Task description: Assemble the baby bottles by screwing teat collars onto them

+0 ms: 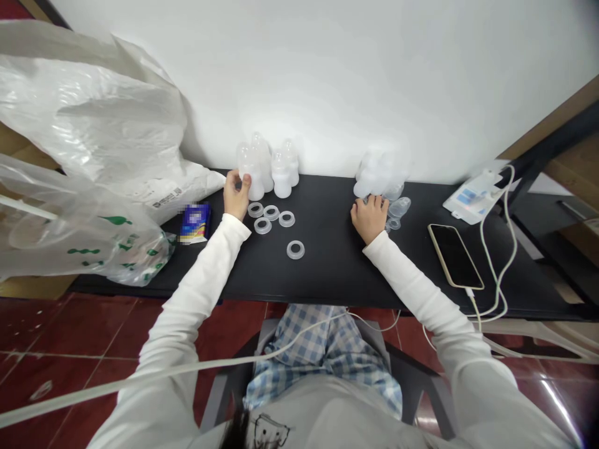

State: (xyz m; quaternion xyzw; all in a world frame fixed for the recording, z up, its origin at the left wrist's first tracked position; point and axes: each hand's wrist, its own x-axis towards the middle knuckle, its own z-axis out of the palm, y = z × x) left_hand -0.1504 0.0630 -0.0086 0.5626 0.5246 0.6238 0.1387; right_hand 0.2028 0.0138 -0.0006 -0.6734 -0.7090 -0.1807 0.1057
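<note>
Left grip [236, 198] touches white bottle [252, 169]

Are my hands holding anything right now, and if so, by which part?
Your left hand appears to hold a white bottle by its lower left side. Your right hand is at the clear nipples; whether it grips one is hidden.

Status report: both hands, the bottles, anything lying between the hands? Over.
Left hand touching domed bottle. Right hand beside clear teats. Five loose rings between.
</note>
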